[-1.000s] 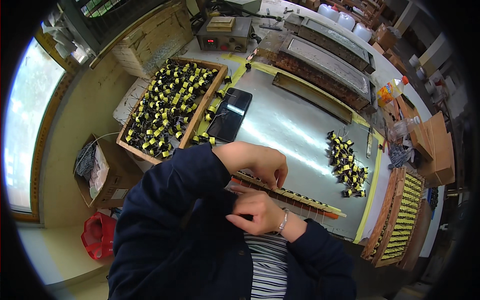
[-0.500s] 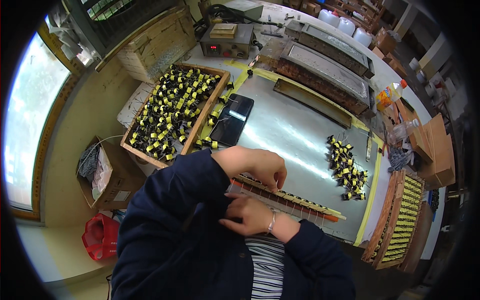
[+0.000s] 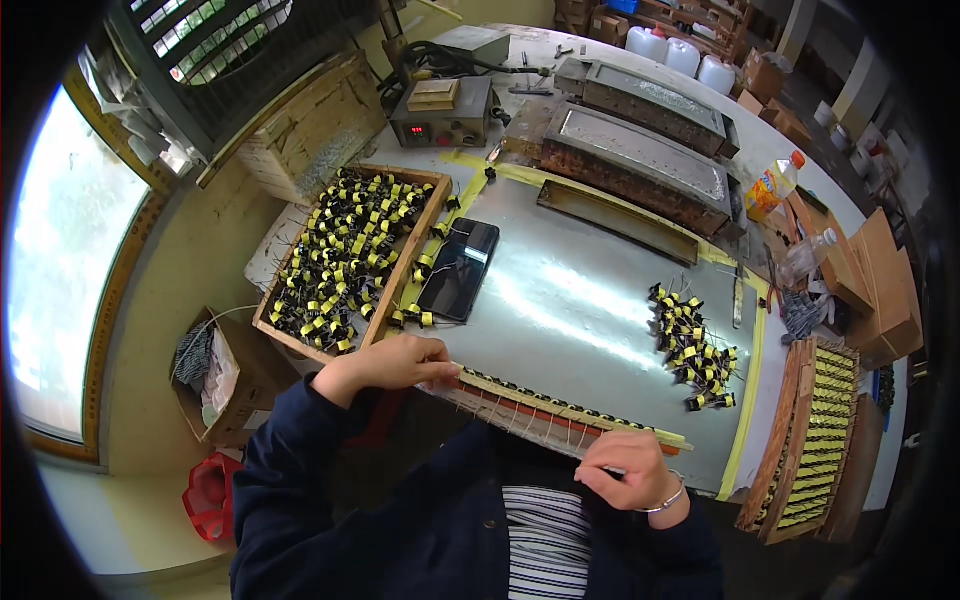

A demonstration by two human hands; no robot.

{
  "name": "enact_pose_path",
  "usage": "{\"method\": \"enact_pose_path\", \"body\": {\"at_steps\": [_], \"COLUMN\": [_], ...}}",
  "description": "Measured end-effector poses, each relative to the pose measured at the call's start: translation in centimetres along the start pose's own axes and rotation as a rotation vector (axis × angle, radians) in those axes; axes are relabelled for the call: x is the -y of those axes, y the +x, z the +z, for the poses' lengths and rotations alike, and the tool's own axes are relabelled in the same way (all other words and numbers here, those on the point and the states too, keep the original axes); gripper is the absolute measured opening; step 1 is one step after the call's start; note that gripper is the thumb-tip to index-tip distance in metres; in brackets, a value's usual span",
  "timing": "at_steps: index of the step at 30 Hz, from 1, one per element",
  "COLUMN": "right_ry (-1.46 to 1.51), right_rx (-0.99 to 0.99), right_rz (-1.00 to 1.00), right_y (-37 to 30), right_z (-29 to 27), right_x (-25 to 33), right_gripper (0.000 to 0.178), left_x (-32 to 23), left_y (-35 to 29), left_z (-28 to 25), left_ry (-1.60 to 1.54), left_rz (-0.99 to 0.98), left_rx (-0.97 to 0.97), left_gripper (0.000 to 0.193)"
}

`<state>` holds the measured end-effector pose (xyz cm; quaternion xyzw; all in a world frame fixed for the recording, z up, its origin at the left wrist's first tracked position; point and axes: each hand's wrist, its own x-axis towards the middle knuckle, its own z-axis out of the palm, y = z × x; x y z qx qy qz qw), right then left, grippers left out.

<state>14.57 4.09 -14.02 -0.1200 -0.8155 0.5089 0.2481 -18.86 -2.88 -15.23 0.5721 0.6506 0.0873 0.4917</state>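
Observation:
A long narrow wooden strip (image 3: 540, 402) lies along the near edge of the metal worktop, carrying a row of small black parts. Thin wires hang from it over an orange-red bar at the front. My left hand (image 3: 400, 362) is closed at the strip's left end, fingertips gripping it. Near the right end, my right hand (image 3: 632, 470) has its fingers curled together in front of the strip; whatever they pinch is too small to make out. Loose yellow-and-black coils (image 3: 690, 345) with wire leads are piled on the worktop to the right.
At the left, a wooden tray (image 3: 440, 195) holds many coils, with a black phone (image 3: 460, 270) beside it. Metal troughs (image 3: 640, 165) and a control box with a red display (image 3: 440, 115) stand behind. A wooden rack (image 3: 785, 440) of coil rows stands right, near an orange drink bottle (image 3: 775, 187).
My hands were close together at the strip's middle and are now apart. The left moved to the strip's left end; the right moved to its right end.

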Motion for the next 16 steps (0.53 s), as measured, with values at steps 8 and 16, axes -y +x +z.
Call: {"method": "enact_pose_path", "body": {"at_steps": [8, 16], "right_ry": [-0.096, -0.323], "right_rx": [-0.099, -0.098], "right_rz": [0.019, 0.199], "right_y": [-0.5, 7.1], "right_z": [-3.6, -10.6], "right_x": [1.7, 11.4], "right_gripper": [0.011, 0.010], "left_x": [-4.2, -16.8], "left_y": [-1.4, -6.8], "left_z": [-1.1, -3.1], "left_ry": [0.002, -0.091], "left_rz": [-0.083, 0.414], "left_rx": [-0.005, -0.401], "left_gripper": [0.030, 0.020]}}
